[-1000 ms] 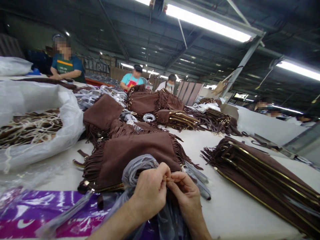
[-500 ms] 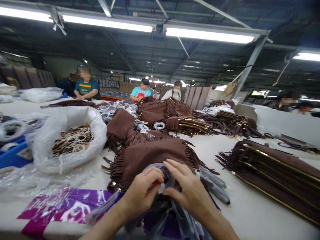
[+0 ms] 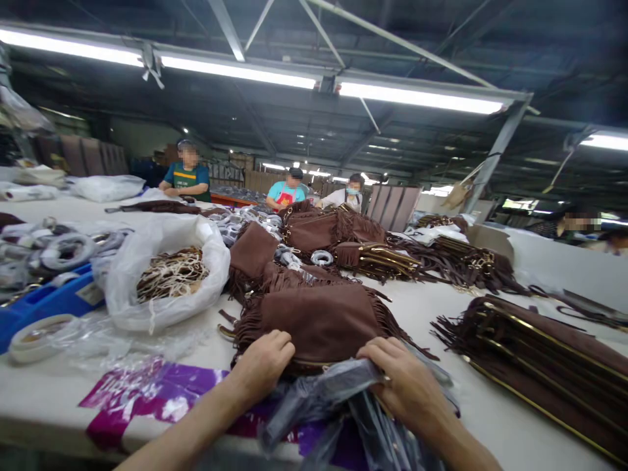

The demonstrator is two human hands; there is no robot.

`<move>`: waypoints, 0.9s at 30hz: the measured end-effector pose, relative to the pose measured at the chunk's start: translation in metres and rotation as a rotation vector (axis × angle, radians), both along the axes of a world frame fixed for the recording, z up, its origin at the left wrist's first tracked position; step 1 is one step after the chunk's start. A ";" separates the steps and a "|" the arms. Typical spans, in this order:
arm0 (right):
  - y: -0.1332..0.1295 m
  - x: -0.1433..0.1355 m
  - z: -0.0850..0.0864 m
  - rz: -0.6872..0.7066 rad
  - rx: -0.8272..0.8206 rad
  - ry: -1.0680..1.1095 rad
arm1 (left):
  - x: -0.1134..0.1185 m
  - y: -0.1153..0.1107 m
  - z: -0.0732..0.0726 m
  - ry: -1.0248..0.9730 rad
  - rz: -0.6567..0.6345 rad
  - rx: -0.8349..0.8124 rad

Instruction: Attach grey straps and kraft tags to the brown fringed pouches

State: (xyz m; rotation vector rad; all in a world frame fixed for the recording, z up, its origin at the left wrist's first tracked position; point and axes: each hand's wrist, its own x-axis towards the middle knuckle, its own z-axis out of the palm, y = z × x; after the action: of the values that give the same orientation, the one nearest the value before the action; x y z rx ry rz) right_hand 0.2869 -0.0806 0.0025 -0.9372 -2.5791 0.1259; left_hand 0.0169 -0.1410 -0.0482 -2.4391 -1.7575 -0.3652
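A brown fringed bag (image 3: 318,320) lies flat on the table in front of me. My right hand (image 3: 405,376) is closed round a plastic-wrapped strap (image 3: 338,386), at the bag's near right edge. The strap's grey wrapped length runs leftward and droops over the table's front edge, among other wrapped lengths. At the bag's near left edge is my left hand (image 3: 265,363), its fingers curled and pressed together against the brown material. Whatever that hand may hold is hidden behind the fingers.
On the left stand a white plastic bag (image 3: 167,307) of stringy pieces, a blue bin (image 3: 49,304) and a tape roll (image 3: 36,340). Purple printed plastic (image 3: 181,389) covers the near edge. Gold-edged brown bags (image 3: 544,353) lie right; more are piled behind. Several people work across the table.
My hands have moved apart from the coiled wrapped strap they held together. The strap now stretches out from my right hand. The view has shifted, showing more of the left side.
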 end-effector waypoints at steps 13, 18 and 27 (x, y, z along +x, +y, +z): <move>-0.009 -0.021 0.004 -0.095 0.290 0.360 | 0.015 0.013 0.135 -0.524 -0.101 0.050; -0.003 -0.043 -0.004 -0.160 0.181 -0.034 | 0.011 0.012 0.135 -0.676 -0.075 -0.013; 0.016 -0.042 -0.021 -0.242 0.265 -0.049 | 0.002 0.008 0.126 -0.789 -0.141 -0.183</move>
State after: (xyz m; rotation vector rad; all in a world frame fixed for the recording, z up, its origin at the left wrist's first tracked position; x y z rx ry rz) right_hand 0.2445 -0.0642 -0.0189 -1.1483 -2.4227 -0.3014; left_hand 0.0192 -0.1333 0.0779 -2.7718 -1.9151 -1.3971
